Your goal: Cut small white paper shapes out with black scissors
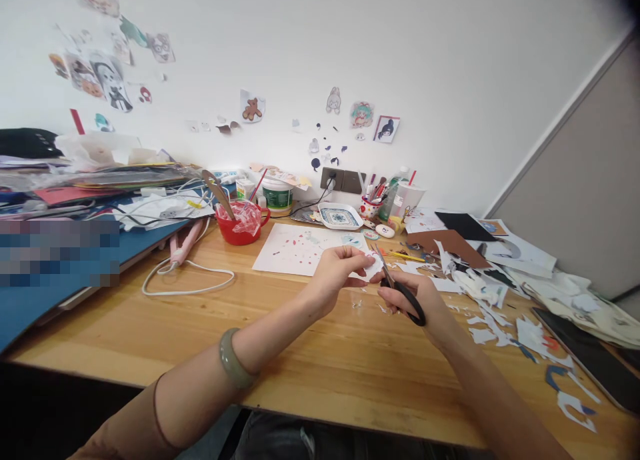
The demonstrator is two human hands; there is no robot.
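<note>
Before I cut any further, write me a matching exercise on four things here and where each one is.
Things:
1. Scissors
2. Paper piece
3. Red mug
4. Bangle

Places:
A. On the table, left of the large white sheet
B. Around the left forearm
C. Held in the right hand
D. Held in the fingers of the left hand

Right pairs: 1-C, 2-D, 3-A, 4-B.

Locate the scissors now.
In the head view, the scissors are right of centre, held in the right hand, blades beside the white paper in the left hand.
</note>
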